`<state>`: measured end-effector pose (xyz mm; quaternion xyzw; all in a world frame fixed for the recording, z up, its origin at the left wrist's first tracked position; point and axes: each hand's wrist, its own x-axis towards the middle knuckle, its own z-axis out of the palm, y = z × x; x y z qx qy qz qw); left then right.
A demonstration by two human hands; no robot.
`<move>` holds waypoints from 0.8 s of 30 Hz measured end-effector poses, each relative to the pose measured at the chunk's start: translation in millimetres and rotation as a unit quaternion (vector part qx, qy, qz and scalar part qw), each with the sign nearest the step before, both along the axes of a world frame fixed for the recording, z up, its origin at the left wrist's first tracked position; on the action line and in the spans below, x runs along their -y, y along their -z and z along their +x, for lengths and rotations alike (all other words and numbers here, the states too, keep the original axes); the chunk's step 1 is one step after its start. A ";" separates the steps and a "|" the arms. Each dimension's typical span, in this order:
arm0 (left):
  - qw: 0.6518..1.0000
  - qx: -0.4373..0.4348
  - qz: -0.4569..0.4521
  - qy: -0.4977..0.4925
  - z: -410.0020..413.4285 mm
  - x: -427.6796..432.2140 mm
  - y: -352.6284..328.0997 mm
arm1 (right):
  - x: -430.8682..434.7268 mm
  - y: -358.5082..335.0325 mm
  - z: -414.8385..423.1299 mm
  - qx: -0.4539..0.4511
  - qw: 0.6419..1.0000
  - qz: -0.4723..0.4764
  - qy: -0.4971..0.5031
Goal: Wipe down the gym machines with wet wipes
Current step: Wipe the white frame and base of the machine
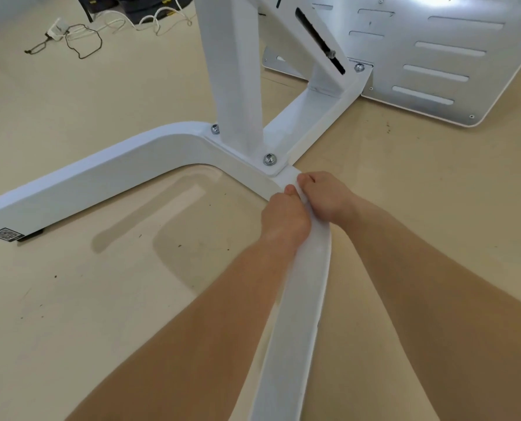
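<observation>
The near base bar (295,314) of a white gym machine is seen running up from the bottom edge of the view to a bolted junction plate (272,170). Both hands are placed on it just short of that plate. The left hand (285,218) is curled over the bar's left edge, with its thumb laid on top. The right hand (326,196) is curled over the right edge, touching the left. A wet wipe (301,192) is held between them as a thin white fold on top of the bar (white on white paint, so its outline is hard to trace and most of it is hidden beneath the fingers). It appears to be pinched by both thumbs. Both forearms are stretched out along either side of the bar. From the plate a square upright post (235,71) rises out of the top of the view, fixed by a bolt (269,159) at the near corner. A curved bar (101,177) sweeps off to the left, and a code sticker (5,233) is stuck at its far end. A slotted metal panel (435,56) is laid flat at the upper right. Loose cables (83,41) are strewn on the beige floor (71,299) at the upper left.
</observation>
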<state>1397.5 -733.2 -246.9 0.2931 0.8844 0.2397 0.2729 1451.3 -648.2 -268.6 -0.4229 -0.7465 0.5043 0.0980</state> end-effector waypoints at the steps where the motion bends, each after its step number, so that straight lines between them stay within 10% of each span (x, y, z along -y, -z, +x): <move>1: 1.000 0.002 0.000 -0.005 -2.6 -2.7 1.1 | -3.7 -0.2 -3.4 0.000 1.000 -0.006 -0.005; 12: 0.999 0.001 -0.044 -0.013 -23.5 -13.6 -8.1 | -4.7 -7.6 -12.8 0.020 1.000 -0.006 -0.002; 24: 0.975 -0.048 -0.050 0.210 26.4 86.6 -7.9 | 118.7 -10.7 79.1 0.050 0.994 -0.023 0.092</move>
